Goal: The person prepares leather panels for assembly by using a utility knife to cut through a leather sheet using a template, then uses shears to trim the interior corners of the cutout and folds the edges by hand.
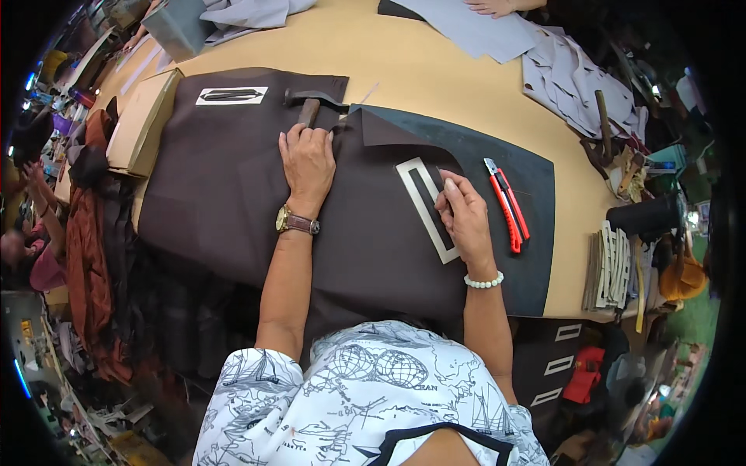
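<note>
Dark brown sheet material (221, 179) covers much of the table in front of me. On it my left hand (308, 165) lies palm down, fingers stretched out at the wooden handle of a hammer (309, 114). The hammer's dark metal head points away from me. My right hand (468, 220) hovers at the right side of a pale rectangular frame (422, 211) with a long slot. Its thumb and forefinger are pinched together; what they hold, if anything, is too small to tell. To the right, a red utility knife (509, 206) rests on a black mat (536, 194).
Another slotted white piece (231, 95) sits at the far left of the sheet. A cardboard box (144, 124) stands at the left edge. Grey cut fabric (571, 81) lies at the far right, where another person's hand (491, 7) touches pale sheets. Stacked frames (610, 268) stand at the right edge.
</note>
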Demonstrator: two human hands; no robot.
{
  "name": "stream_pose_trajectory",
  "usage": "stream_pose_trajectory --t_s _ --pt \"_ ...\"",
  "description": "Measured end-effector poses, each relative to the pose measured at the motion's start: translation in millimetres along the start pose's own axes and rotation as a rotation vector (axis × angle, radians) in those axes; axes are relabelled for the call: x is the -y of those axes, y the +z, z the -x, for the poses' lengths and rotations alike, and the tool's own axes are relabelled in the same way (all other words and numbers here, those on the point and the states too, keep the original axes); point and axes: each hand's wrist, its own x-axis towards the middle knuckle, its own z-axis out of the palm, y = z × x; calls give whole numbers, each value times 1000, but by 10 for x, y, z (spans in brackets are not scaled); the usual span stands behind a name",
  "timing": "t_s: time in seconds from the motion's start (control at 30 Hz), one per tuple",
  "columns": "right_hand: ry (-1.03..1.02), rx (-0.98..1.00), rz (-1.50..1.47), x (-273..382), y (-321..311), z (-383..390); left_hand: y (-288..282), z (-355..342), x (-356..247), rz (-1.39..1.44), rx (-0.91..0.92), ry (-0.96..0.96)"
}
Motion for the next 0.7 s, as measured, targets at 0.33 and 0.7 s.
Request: stream_pose_trajectory --t_s 0.33,0.7 --pt "9 -5 49 72 2 -37 -71 -43 -72 213 41 34" --pt "26 10 -55 68 -9 -21 -51 -42 -65 195 56 56"
